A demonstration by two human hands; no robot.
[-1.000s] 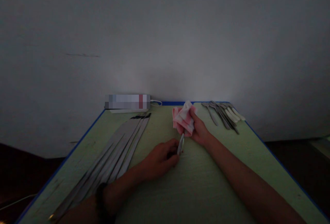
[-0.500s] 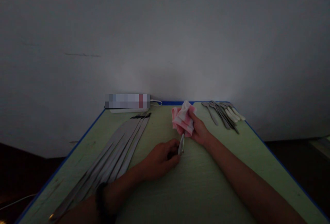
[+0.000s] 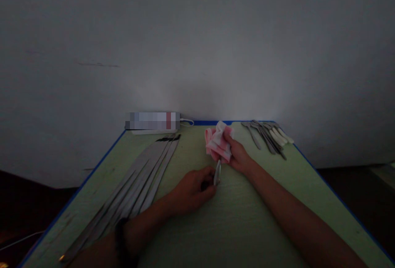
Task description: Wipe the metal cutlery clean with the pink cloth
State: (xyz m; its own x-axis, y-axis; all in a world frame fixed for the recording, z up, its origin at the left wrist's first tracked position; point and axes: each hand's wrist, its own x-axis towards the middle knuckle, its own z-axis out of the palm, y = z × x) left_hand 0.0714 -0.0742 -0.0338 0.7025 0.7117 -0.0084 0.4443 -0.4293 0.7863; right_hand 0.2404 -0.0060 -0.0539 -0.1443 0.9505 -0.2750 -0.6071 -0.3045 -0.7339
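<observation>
My left hand (image 3: 199,183) is closed, pinching the bowl end of a metal spoon (image 3: 217,173) above the middle of the table. The spoon's other end runs up to a folded pink and white cloth (image 3: 219,142) and is hidden there. My right hand (image 3: 237,152) is wrapped round the cloth from the right, thumb on top. Whether the cloth presses on the spoon's handle cannot be made out.
Several long, flat grey strips (image 3: 148,165) with dark ends lie along the left side of the green table (image 3: 240,227). At the back right rests a pile of metal cutlery (image 3: 265,136), some with white handles (image 3: 279,136). A blurred-out box (image 3: 152,122) and white cable (image 3: 187,122) sit back left.
The cloth and my right hand have shifted very slightly to the left. Both hands keep their hold, and the spoon has hardly moved.
</observation>
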